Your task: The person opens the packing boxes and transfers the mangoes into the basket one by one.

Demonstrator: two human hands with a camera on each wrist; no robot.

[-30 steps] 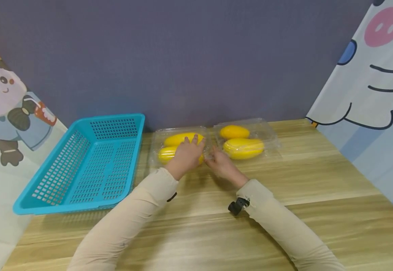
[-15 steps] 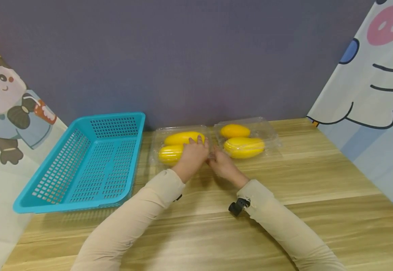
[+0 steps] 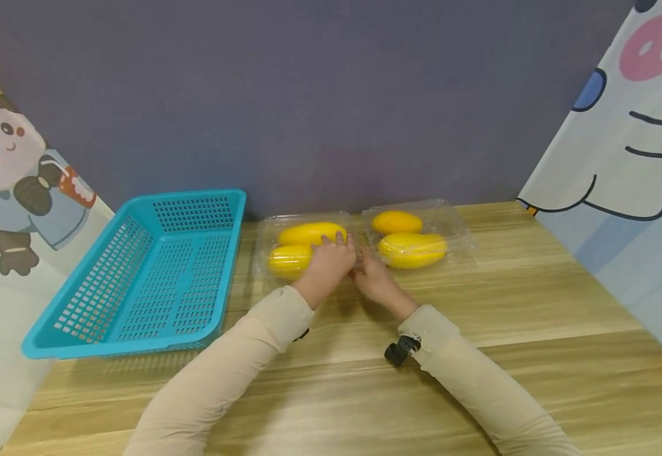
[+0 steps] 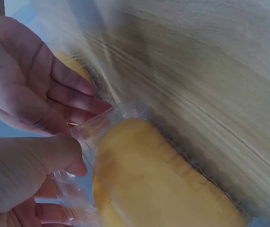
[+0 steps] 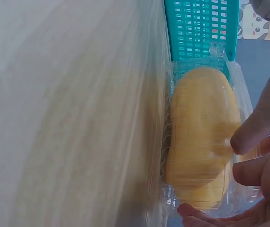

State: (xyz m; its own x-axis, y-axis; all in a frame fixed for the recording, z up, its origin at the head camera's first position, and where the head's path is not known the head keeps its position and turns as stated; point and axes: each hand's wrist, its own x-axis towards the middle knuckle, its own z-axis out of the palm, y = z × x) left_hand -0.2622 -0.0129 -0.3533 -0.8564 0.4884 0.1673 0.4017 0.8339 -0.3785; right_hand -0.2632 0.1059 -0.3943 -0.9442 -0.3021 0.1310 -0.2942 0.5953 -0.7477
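Observation:
A clear plastic clamshell box (image 3: 308, 218) holds two long yellow fruits, the back fruit (image 3: 308, 234) and the front fruit (image 3: 288, 258). My left hand (image 3: 331, 261) lies over its right end, covering part of the front fruit. In the left wrist view, the left thumb (image 4: 61, 153) is on the plastic edge with fingers beneath, pinching it. My right hand (image 3: 377, 278) is at the box's near right corner. In the right wrist view, the right thumb (image 5: 249, 171) is above the edge and the right fingers (image 5: 198, 215) are at the box's end, so the corner lies between them.
A second clear box (image 3: 450, 218) with two yellow fruits, one of them the front one (image 3: 412, 249), stands just right of the hands. An empty turquoise basket (image 3: 137, 348) is on the left. A grey wall (image 3: 331, 114) rises behind the wooden table (image 3: 342, 399).
My left hand has slid slightly right along the box, from over the fruits to its right end, uncovering more yellow. The right hand stays at the corner.

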